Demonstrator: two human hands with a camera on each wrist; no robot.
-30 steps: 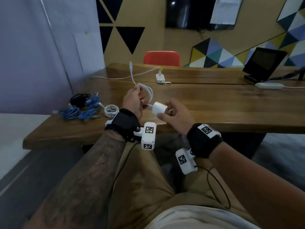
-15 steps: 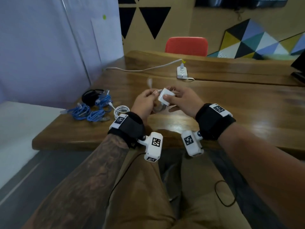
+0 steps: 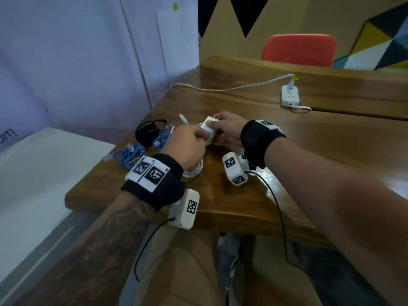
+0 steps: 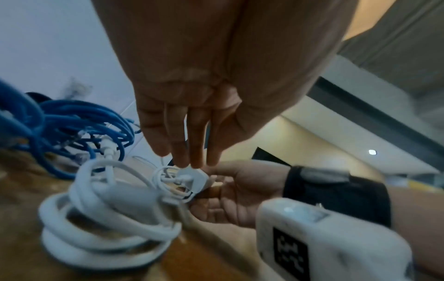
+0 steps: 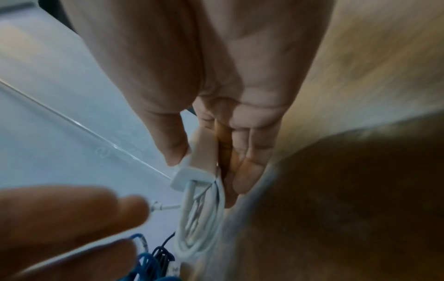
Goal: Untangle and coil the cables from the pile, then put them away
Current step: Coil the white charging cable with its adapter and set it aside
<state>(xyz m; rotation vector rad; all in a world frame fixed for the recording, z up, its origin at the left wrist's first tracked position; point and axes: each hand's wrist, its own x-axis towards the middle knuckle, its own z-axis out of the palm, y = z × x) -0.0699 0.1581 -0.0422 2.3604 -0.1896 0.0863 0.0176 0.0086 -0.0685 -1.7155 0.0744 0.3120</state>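
My right hand (image 3: 217, 129) pinches a white charger block (image 3: 208, 128) between thumb and fingers just above the wooden table (image 3: 309, 151). The charger's thin white cable (image 5: 199, 224) hangs in a small coil under the block, against my right fingers. My left hand (image 3: 197, 138) reaches in from the left, and its straight fingertips (image 4: 190, 163) touch the top of the charger (image 4: 194, 177). The cable's plug end (image 3: 182, 117) sticks up behind my left hand. A thicker white coiled cable (image 3: 194, 171) lies on the table under my left wrist.
Blue cables (image 3: 130, 153) and a black bundle (image 3: 148, 131) lie in a pile near the table's left corner by the wall. A white power strip (image 3: 290, 96) with its lead sits further back. A red chair (image 3: 298, 50) stands behind the far table.
Both hands have moved forward and down over the table toward the pile. The loose white cable is now gathered into a small coil against the charger in my right hand.
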